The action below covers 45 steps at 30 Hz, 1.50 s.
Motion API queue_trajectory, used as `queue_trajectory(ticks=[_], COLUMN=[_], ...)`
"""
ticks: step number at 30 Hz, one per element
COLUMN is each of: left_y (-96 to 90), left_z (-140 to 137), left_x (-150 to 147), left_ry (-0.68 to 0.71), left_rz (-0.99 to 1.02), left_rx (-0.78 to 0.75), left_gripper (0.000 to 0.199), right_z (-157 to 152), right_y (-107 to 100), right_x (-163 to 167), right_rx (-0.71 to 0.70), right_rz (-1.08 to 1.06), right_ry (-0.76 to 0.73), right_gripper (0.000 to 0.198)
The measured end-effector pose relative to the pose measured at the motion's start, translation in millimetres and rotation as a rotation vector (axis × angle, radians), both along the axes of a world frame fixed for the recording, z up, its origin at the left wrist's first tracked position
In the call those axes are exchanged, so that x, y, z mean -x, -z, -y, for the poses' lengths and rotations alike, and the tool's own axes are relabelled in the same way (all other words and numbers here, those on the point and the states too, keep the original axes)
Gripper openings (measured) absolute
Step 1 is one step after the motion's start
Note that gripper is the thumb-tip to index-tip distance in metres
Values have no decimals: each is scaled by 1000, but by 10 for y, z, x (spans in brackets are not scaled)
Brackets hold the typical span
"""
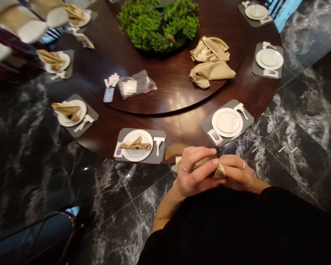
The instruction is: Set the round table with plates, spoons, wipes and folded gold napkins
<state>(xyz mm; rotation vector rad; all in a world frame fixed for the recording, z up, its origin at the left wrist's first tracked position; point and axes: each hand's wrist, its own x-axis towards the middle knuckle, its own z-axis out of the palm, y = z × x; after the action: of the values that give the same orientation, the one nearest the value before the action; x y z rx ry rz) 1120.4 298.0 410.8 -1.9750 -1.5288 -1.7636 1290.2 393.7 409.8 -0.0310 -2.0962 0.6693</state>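
Note:
Both my hands are together at the table's near edge, closed around a gold cloth napkin (221,171). My left hand (197,171) wraps it from the left, and my right hand (237,171) pinches it on the right. Much of the cloth is hidden by my fingers. Just beyond my hands, a white plate (227,122) stacked with a smaller one sits on a grey placemat (205,127). To the left, another plate (137,156) carries a folded gold napkin (136,144).
A raised round turntable (171,99) bears a green plant centrepiece (157,27), loose gold napkins (211,71), a clear plastic bag (138,84) and a phone-like object (109,94). More place settings ring the dark table (102,125). Chairs (30,29) stand at upper left; the floor (138,217) is dark marble.

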Motion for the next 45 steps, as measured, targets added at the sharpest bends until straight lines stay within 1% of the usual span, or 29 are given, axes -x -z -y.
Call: queue_trajectory(ticks=[1, 3, 5, 6, 8, 12, 14, 15, 18, 20, 21, 23, 24, 26, 27, 29, 32, 34, 35, 36, 37, 39, 41, 43, 44, 45], left_y=[-70, -135, -121, -91, -3, 190, 246, 260, 257, 245, 245, 270, 296, 366, 405, 471, 518, 539, 561, 598, 650, 790, 925, 995, 1000, 991], left_z=[-23, -43, -47, -51, -72, -132, -142, -138, -81, 16, 90, 299, 435, 763, 949, 1338, 1834, 1992, 1996, 1943, 1836, 1472, 969, 423, 161, -84], left_x=[-111, -307, -463, -529, -646, -836, -886, -892, -837, -768, -736, -693, -685, -692, -702, -709, -595, -354, -170, 56, 319, 910, 1491, 1961, 2137, 2271], left_ry=[50, 145, 229, 248, 243, 174, 65, -24, -344, -527, -606, -770, -859, -1026, -1092, -1173, -1210, -1216, -1213, -1202, -1184, -1117, -1085, -1055, -1034, -1000], left_rz=[16, 32, 14, 0, -27, -89, -120, -134, -162, -159, -151, -111, -76, 22, 77, 170, 196, 145, 119, 102, 95, 99, 97, 90, 88, 85], left_rx=[-23, -7, 46, 58, 50, 19, 11, 2, -71, -114, -108, -18, 48, 188, 260, 400, 570, 619, 628, 635, 644, 691, 752, 766, 739, 703], left_gripper=[49, 41, 34, 31, 24, 13, 9, 11, 26, 31, 33, 34, 35, 34, 32, 29, 28, 27, 26, 25, 23, 18, 13, 15, 18, 20], right_z=[40, 85, 114, 129, 154, 109, 5, -67, -345, -578, -709, -993, -1139, -1407, -1518, -1681, -1802, -1867, -1912, -1971, -2045, -2229, -2451, -2706, -2845, -2991], right_y=[-47, -90, -53, -12, 94, 374, 576, 691, 1031, 1186, 1228, 1241, 1217, 1131, 1076, 963, 852, 864, 907, 975, 1067, 1309, 1585, 1845, 1958, 2057], right_x=[-144, -386, -579, -660, -803, -1086, -1295, -1431, -1962, -2361, -2547, -2844, -2942, -3025, -3012, -2898, -2573, -2279, -2107, -1915, -1701, -1208, -651, -79, 191, 439], right_rx=[15, 46, 91, 125, 206, 403, 479, 509, 570, 581, 577, 549, 527, 469, 440, 395, 371, 379, 389, 400, 410, 415, 400, 405, 443, 515], right_rz=[25, 42, 24, 7, 8, 127, 223, 270, 368, 402, 420, 471, 506, 585, 625, 705, 811, 853, 863, 867, 869, 875, 885, 865, 845, 801], right_ry=[50, 113, 143, 166, 203, 254, 262, 269, 327, 378, 388, 352, 306, 180, 111, -33, -248, -338, -349, -334, -299, -188, -64, 67, 146, 239], right_gripper=[34, 24, 17, 13, 9, 4, 11, 17, 38, 47, 50, 52, 51, 46, 41, 32, 28, 31, 33, 35, 36, 36, 32, 27, 25, 23])
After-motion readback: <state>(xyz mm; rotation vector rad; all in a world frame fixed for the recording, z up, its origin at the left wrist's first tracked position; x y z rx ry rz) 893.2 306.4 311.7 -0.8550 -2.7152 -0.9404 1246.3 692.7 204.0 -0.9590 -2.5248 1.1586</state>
